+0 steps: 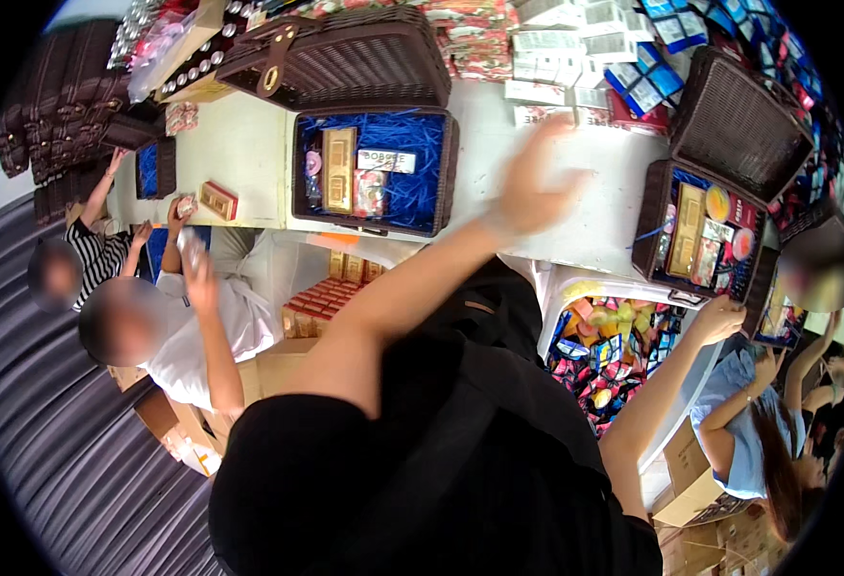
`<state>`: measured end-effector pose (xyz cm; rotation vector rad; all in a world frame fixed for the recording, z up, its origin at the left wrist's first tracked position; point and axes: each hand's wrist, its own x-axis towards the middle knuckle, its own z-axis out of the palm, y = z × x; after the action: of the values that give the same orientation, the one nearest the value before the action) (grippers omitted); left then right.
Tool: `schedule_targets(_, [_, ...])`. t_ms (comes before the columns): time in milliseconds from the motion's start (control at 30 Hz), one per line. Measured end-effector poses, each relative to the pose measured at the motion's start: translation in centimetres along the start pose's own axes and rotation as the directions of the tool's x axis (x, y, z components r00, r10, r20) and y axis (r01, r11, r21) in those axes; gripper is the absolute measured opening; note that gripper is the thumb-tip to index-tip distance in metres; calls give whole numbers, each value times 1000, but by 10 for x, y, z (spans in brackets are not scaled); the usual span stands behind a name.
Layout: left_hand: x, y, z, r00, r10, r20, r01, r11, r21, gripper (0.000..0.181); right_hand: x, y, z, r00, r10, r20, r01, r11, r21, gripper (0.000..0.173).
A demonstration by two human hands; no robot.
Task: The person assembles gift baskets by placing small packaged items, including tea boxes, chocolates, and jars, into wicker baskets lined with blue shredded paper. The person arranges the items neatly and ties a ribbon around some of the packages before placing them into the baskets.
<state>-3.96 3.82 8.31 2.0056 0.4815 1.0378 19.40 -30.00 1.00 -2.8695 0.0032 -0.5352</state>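
Blurred by motion, my left hand (540, 180) is over the white table between two open wicker hampers, its fingers apart and nothing seen in it. My right hand (722, 320) is at the front right corner of the right dark brown wicker hamper (650, 223); whether its fingers grip the edge is unclear. That hamper holds a gold chocolate box (688, 223), a yellow-lidded cup (718, 203), a pink cup (743, 243) and small boxes on blue shred. The left wicker hamper (448, 173) holds another gold box (339, 169), a white box (386, 160) and a floral packet (370, 193) on blue paper shred (418, 194).
White boxes (548, 65), floral packets (468, 36) and blue packs (652, 75) are piled behind. A plastic bin of wrapped sweets (609, 360) stands below the table front. Co-workers are at both sides; one in a white shirt (213, 317) holds small items. Red boxes (317, 306) stand lower left.
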Motion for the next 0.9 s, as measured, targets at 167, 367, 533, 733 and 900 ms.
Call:
schedule_targets(167, [12, -96, -293, 903, -162, -399, 394, 681, 617, 50, -199, -150, -46, 378, -361, 853, -774, 383, 505, 50])
schedule_targets(367, [51, -169, -360, 684, -712, -159, 729, 666, 155, 45, -315, -329, -54, 322, -636, 701, 121, 762, 636, 60])
schedule_targets(533, [8, -175, -348, 923, -304, -237, 379, 825, 418, 38, -300, -285, -50, 406, -650, 642, 264, 756, 599, 55])
schedule_targets(733, [18, -79, -238, 804, -574, -157, 595, 778, 204, 35, -167, -203, -61, 396, -604, 691, 317, 796, 515, 52])
schedule_targets(900, [30, -93, -132, 949, -294, -113, 311, 813, 493, 45, -80, -142, -4, 497, -625, 602, 407, 781, 474, 43])
